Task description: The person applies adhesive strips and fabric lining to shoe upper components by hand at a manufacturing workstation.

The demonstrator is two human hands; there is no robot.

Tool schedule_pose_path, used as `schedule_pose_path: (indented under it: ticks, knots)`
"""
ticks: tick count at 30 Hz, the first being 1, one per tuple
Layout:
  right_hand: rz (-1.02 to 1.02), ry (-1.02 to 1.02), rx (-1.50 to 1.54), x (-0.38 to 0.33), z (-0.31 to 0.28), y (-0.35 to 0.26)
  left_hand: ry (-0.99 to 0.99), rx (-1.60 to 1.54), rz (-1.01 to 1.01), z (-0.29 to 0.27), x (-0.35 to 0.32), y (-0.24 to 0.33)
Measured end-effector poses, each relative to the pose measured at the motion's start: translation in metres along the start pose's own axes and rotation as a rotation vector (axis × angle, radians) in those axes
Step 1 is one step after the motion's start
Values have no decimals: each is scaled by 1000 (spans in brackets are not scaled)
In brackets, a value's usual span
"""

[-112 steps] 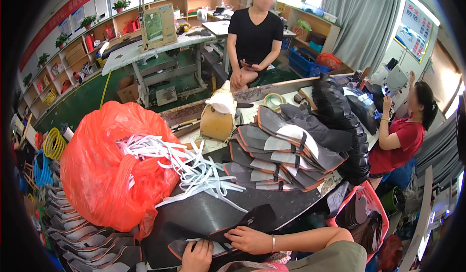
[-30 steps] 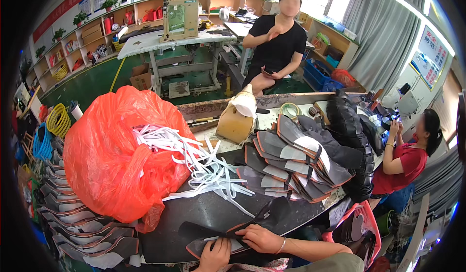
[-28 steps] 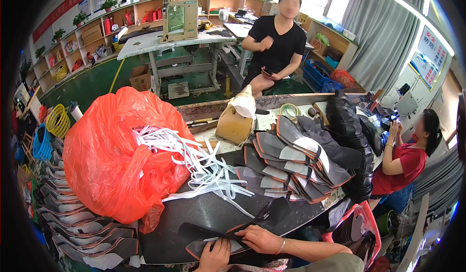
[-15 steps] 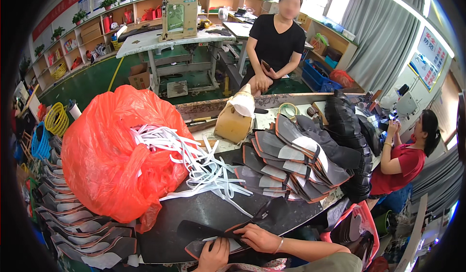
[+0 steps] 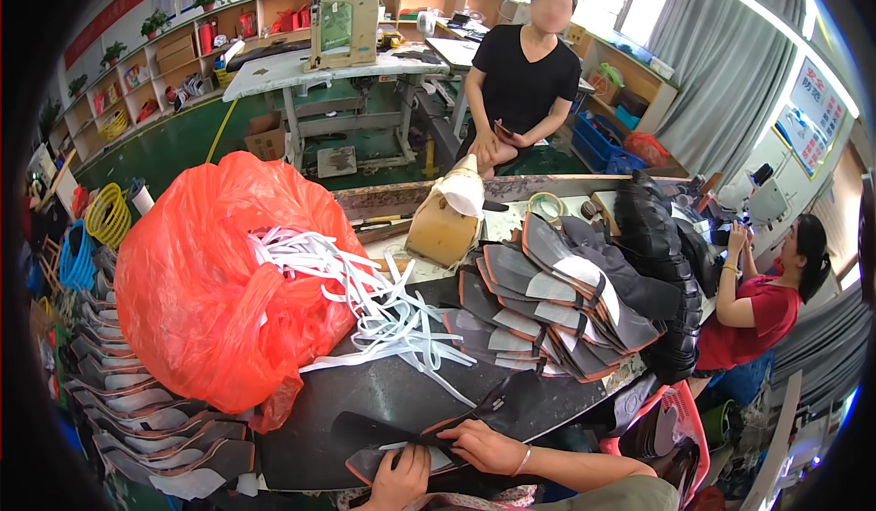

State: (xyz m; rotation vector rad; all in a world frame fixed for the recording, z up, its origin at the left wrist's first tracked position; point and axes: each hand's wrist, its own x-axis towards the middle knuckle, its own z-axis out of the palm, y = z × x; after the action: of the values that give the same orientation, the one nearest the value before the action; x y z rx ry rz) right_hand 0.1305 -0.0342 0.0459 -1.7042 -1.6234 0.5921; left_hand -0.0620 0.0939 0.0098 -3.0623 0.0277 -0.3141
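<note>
At the near edge of the dark work board, my left hand presses bent fingers onto a black shoe upper piece with orange edging and a grey-white patch. A short bit of white strip shows by its fingertips. My right hand, just to the right, grips the same piece along its folded black flap with closed fingers. Beyond the hands, a tangle of white strips spills from a big red plastic bag. To the right of it lies a heap of similar upper pieces.
A yellowish block with a white-topped cone stands behind the strips. Black bundled pieces line the bench's right side, above a pink basket. More uppers hang in a row at left. One person sits opposite; another works at right.
The whole view has shifted very slightly. Both my hands keep nearly the same place and grip on the shoe upper piece.
</note>
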Motion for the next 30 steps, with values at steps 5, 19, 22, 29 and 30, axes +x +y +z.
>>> schedule_pose_path:
  ticks: [5,19,22,29,30]
  knots:
    - [-83,-5,-128,3,-1,1,177,102,73,-10,17,-17]
    - [-169,-40,-348,-4,9,-7,112,-473,-231,-50,10,-40]
    - [-174,-76,-432,0,0,-16,160,-437,-470,-46,12,-50]
    - [-108,-113,-358,8,-4,-14,171,-664,-825,-41,12,-71]
    - [-122,-180,-350,11,-7,-17,175,-743,-909,-39,10,-70]
